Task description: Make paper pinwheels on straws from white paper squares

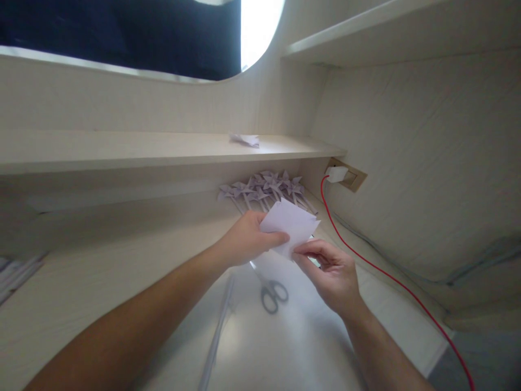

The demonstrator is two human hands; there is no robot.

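Left hand point(246, 239): grip closing, thumb lying over the near face and fingers behind, pinching the left part of a folded sheet of white paper point(291, 222). Right hand point(331, 271): grip pinching shut, thumb and forefinger nipping the lower right edge of the same sheet. Folded sheet: being held between both hands, lifted clear above the pale wood-grain worktop point(101, 282), tilted with one corner pointing up. Directly below the hands: a pair of grey-handled metal scissors point(272, 290) lying flat on the worktop, handles toward the person. Left of the scissors: a thin white stick point(217, 331) lying lengthwise. Beyond the sheet, at the back of the worktop: a cluster of white paper pinwheels on sticks point(264, 190) lying under a low shelf point(122, 149). On that shelf: a small folded white paper piece point(246, 140). At right: a white plug point(336, 174) sitting in a wall socket, with a red cable point(386, 274) running down along the worktop edge. At far left edge: further white sticks point(16, 271), partly showing.
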